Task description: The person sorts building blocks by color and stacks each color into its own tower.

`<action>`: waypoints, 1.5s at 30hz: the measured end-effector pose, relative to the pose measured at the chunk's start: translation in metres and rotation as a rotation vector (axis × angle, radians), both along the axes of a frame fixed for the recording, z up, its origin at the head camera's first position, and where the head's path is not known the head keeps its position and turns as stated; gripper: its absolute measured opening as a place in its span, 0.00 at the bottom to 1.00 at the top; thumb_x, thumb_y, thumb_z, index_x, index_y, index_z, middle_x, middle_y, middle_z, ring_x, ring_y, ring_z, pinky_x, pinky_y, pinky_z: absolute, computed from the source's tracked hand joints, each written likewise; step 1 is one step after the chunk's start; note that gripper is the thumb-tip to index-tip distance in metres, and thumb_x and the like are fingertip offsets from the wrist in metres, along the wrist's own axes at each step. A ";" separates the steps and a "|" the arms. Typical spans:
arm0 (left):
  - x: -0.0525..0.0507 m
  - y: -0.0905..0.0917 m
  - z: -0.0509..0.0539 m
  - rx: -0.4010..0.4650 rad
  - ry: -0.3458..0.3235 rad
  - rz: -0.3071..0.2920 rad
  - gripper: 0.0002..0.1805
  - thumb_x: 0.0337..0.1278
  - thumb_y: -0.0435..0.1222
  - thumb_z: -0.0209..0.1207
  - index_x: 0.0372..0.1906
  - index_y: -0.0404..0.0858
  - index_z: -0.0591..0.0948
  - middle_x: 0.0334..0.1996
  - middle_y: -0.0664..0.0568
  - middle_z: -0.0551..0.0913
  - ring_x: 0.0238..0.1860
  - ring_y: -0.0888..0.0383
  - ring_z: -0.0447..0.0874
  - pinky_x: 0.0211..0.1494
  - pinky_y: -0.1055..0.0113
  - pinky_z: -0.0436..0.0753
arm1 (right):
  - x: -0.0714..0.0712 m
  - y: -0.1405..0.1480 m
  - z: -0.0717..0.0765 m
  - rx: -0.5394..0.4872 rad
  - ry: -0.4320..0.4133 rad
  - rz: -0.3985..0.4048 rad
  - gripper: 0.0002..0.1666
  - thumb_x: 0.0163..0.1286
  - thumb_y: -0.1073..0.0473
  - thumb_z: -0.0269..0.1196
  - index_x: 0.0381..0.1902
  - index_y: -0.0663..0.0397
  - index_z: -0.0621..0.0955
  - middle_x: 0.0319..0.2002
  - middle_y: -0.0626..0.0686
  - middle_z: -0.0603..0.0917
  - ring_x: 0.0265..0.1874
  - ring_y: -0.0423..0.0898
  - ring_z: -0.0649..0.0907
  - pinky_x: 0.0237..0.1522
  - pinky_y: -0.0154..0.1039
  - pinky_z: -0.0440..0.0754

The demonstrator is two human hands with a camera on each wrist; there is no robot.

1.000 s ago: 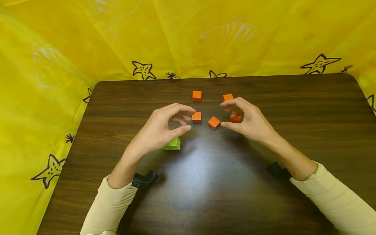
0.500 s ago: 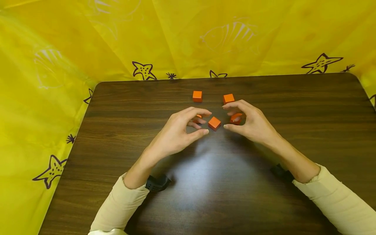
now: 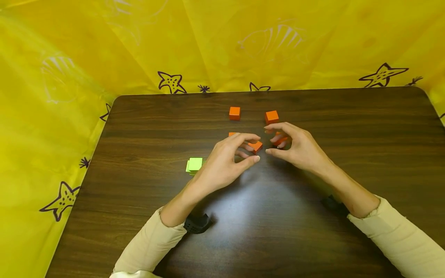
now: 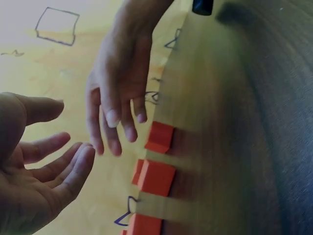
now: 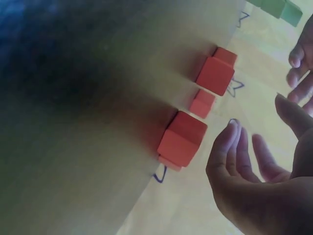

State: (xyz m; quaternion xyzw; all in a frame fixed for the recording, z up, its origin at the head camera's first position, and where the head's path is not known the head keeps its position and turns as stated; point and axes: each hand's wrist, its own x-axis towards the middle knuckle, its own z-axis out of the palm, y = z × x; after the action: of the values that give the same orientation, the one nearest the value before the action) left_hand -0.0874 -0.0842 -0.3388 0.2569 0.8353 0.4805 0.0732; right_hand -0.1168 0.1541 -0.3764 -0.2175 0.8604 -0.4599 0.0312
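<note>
My left hand [image 3: 231, 160] hovers with fingers loosely bent over the orange cubes, thumb and fingertips apart and nothing between them. Just beyond its fingertips an orange cube [image 3: 256, 146] is partly covered by them, and a second cube [image 3: 232, 134] peeks out behind the knuckles. My right hand [image 3: 297, 146] is held opposite in a similar curve, also holding nothing. Behind its fingers sits a partly hidden orange cube [image 3: 281, 138]. In the left wrist view both hands hang above the tabletop beside several orange cubes [image 4: 157, 177]; the right wrist view shows cubes [image 5: 183, 139] apart from the fingers.
Two more orange cubes stand farther back, one on the left [image 3: 234, 113] and one on the right [image 3: 272, 116]. Light green blocks [image 3: 195, 164] lie left of my left forearm, partly covered. The dark wooden table [image 3: 156, 127] meets a yellow patterned cloth [image 3: 222, 42] behind.
My left hand has moved right, toward the right hand, and now partly covers the middle cube. The green blocks are visible again. My right hand has barely shifted; the cubes stay put.
</note>
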 end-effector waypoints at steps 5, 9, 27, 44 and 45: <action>0.001 0.004 -0.006 -0.034 -0.024 0.040 0.22 0.63 0.37 0.66 0.61 0.41 0.77 0.54 0.48 0.80 0.49 0.53 0.83 0.50 0.68 0.84 | 0.001 0.000 -0.003 0.013 -0.007 -0.005 0.34 0.56 0.65 0.76 0.61 0.55 0.78 0.54 0.53 0.82 0.41 0.49 0.85 0.39 0.46 0.86; 0.000 0.005 -0.011 -0.060 -0.025 0.067 0.24 0.62 0.37 0.66 0.62 0.40 0.77 0.54 0.49 0.80 0.51 0.53 0.83 0.52 0.67 0.83 | 0.000 0.000 -0.005 0.014 -0.021 -0.010 0.34 0.55 0.65 0.76 0.60 0.55 0.78 0.54 0.52 0.83 0.40 0.49 0.86 0.40 0.43 0.86; -0.004 0.004 -0.030 -0.141 -0.079 0.117 0.30 0.62 0.40 0.66 0.69 0.42 0.72 0.63 0.51 0.75 0.53 0.49 0.81 0.57 0.60 0.81 | -0.004 -0.008 -0.005 0.003 -0.145 0.023 0.31 0.59 0.65 0.74 0.61 0.59 0.78 0.50 0.59 0.85 0.43 0.53 0.87 0.42 0.39 0.87; -0.006 0.006 -0.041 -0.084 -0.128 0.079 0.30 0.63 0.35 0.65 0.68 0.34 0.71 0.62 0.45 0.76 0.60 0.53 0.77 0.60 0.66 0.79 | -0.009 -0.020 -0.010 0.089 -0.178 0.038 0.25 0.60 0.67 0.72 0.56 0.62 0.81 0.48 0.58 0.86 0.43 0.50 0.88 0.43 0.39 0.87; -0.006 0.006 -0.042 -0.081 -0.135 0.079 0.30 0.63 0.35 0.65 0.68 0.34 0.71 0.62 0.45 0.75 0.60 0.53 0.77 0.60 0.67 0.80 | -0.009 -0.020 -0.010 0.100 -0.177 0.035 0.24 0.60 0.67 0.72 0.55 0.62 0.81 0.48 0.58 0.87 0.42 0.50 0.88 0.43 0.39 0.87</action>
State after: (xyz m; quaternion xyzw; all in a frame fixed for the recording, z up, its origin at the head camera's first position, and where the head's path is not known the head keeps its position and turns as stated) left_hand -0.0934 -0.0783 -0.3806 0.1878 0.8566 0.4652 0.1207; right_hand -0.1254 0.1339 -0.3866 -0.1894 0.8721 -0.4333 0.1259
